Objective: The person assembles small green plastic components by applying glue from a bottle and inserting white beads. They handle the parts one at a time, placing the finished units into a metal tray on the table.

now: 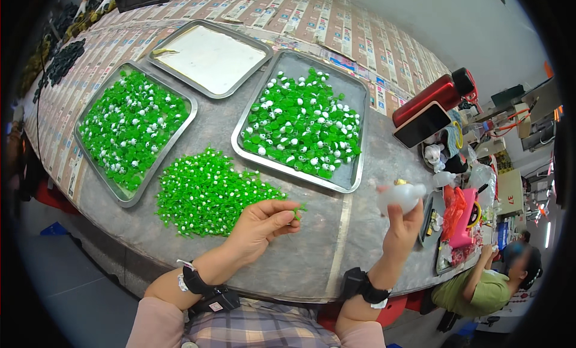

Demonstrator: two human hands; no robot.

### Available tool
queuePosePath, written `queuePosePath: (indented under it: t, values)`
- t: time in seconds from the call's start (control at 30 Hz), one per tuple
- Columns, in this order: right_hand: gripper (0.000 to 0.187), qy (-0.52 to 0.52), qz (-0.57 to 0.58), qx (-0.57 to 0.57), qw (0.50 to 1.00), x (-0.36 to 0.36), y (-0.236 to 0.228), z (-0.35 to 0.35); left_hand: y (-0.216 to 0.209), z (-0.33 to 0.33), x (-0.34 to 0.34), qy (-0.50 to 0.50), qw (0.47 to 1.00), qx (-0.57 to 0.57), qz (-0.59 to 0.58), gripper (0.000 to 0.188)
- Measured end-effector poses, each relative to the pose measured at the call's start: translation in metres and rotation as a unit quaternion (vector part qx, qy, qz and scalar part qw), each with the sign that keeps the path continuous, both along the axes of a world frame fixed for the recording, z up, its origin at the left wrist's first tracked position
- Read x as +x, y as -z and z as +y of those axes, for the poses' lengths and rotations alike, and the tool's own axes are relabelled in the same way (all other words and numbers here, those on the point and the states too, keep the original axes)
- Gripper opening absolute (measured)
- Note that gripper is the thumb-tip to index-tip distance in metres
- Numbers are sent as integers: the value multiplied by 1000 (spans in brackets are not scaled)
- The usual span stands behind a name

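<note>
My left hand [257,227] is closed in a pinch on a small green plastic piece [299,210], at the right end of a loose pile of small green and white pieces [207,195]. Most of that piece is hidden by the fingertips. My right hand [401,231] grips a translucent white squeeze bottle [401,198], raised over the table to the right of the pile. The bottle lies tilted in the fingers, with its narrower end toward the right.
Metal trays with green pieces and white eye-like beads stand at the left [192,111] and centre back [348,90]. Behind them is a tray with a white bottom [210,57]. A red flask [429,99], a phone [422,125] and a pink container [463,219] are right. Another person [480,291] sits beyond.
</note>
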State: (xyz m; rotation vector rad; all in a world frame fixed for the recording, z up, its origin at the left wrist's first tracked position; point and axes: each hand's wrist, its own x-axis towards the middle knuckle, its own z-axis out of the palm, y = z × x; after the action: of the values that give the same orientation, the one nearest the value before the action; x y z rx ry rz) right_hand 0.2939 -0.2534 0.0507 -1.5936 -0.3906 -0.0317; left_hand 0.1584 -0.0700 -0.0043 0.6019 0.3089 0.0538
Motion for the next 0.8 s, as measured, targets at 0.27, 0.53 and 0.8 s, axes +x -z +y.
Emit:
queuePosePath:
  t: [0.27,0.53,0.8]
  values:
    - [63,53,-68,76,993,-47,-23,41,-4,1,0,-9,1000,-20,11,10]
    - [56,1,-211,16,977,-53,-6,47,-5,0,0,-7,1000,-25,10,10]
    - [53,-6,-229,7,973,-52,-2,48,-4,0,1,0,1000,-21,14,11]
